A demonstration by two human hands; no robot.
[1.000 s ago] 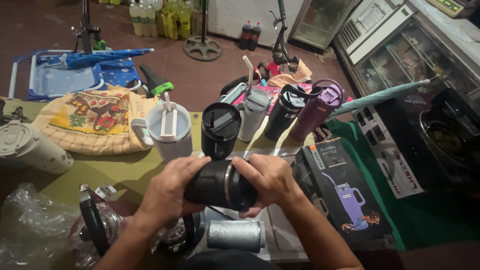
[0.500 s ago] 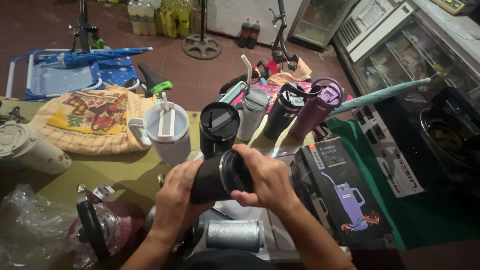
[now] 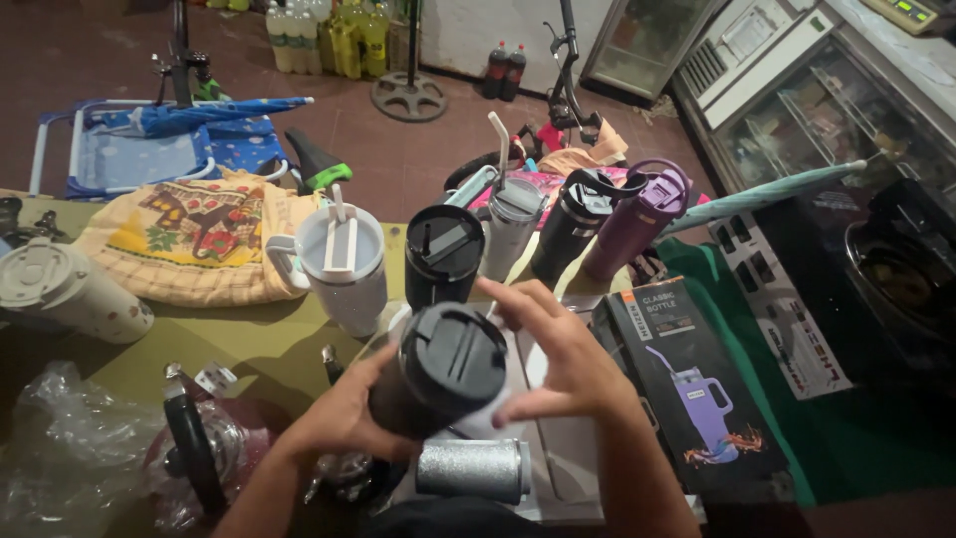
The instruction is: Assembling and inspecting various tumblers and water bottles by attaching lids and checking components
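My left hand [image 3: 344, 418] grips the body of a black lidded tumbler [image 3: 445, 367], tilted so its lid faces up and toward me. My right hand [image 3: 563, 361] rests against the tumbler's right side with fingers spread, fingertips by the lid's rim. Just below the hands a silver glittery tumbler [image 3: 474, 469] lies on its side. Behind the held one stands another black tumbler [image 3: 443, 254].
On the green table [image 3: 254, 344]: a white tumbler with straw [image 3: 342, 261], grey [image 3: 511, 224], black [image 3: 576, 221] and purple [image 3: 637, 214] tumblers, a speckled tumbler lying at left [image 3: 65, 289], a black bottle box [image 3: 692, 384], plastic bags [image 3: 70, 463], a yellow cloth [image 3: 194, 234].
The black tumbler turned from lying sideways between both hands to tilted upright with its lid facing me. My right hand opened its fingers along the side.
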